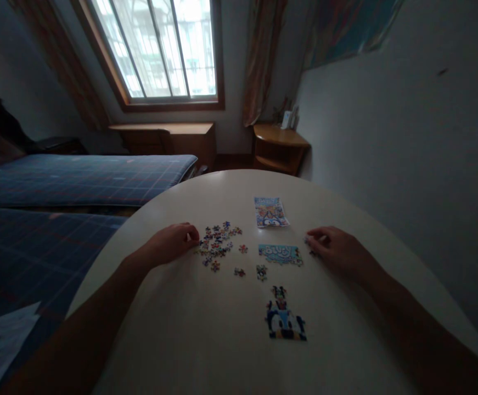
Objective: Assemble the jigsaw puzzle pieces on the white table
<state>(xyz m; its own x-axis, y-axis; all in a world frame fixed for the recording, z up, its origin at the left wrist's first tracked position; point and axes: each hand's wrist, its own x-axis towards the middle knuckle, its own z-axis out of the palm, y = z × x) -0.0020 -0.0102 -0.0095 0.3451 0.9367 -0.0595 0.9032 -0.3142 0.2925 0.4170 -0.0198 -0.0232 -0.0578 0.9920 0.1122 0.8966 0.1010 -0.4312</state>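
Observation:
My left hand (175,241) rests at the left edge of a loose heap of jigsaw puzzle pieces (216,241). Its fingers are curled in with the tips pressed together at the heap, and whatever may be between them is too small to make out. My right hand (333,249) pinches a small puzzle piece (307,239) just right of a joined blue strip with white lettering (280,254). Nearer to me lies a joined section with a blue cartoon dog face (285,323). Single pieces, one (262,272) below the strip and another (239,272) left of it, lie apart.
A creased picture sheet (270,212) lies beyond the strip on the round white table (206,351). A bed with plaid covers (86,175) stands to the left, papers (8,340) on its near part. A wall (411,142) runs along the right.

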